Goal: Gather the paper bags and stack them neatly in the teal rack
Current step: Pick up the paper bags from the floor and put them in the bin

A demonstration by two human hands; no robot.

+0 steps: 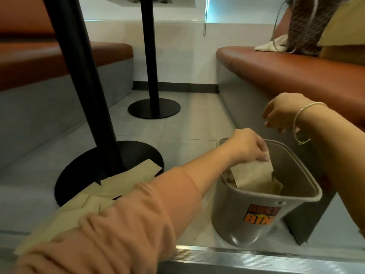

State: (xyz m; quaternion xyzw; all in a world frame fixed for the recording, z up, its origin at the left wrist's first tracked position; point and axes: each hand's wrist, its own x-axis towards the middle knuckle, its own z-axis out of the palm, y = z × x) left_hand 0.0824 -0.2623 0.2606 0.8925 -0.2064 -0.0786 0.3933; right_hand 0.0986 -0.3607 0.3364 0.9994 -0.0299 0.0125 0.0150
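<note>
My left hand (247, 145) pinches the top edge of a tan paper bag (254, 175) that stands partly inside a grey bin (246, 206) with an orange label. More folded bags lie inside the bin beneath it. My right hand (280, 113) hovers above and behind the bin with fingers loosely curled, holding nothing. Several flat paper bags (122, 180) lie on the floor to the left, overlapping the black table base. No teal rack shows in this view.
Two black table poles with round bases (154, 108) stand on the grey tiled floor. Orange benches (286, 70) run along both sides; a patterned bag and a cloth sit on the right bench. A metal strip (256, 258) crosses the near floor edge.
</note>
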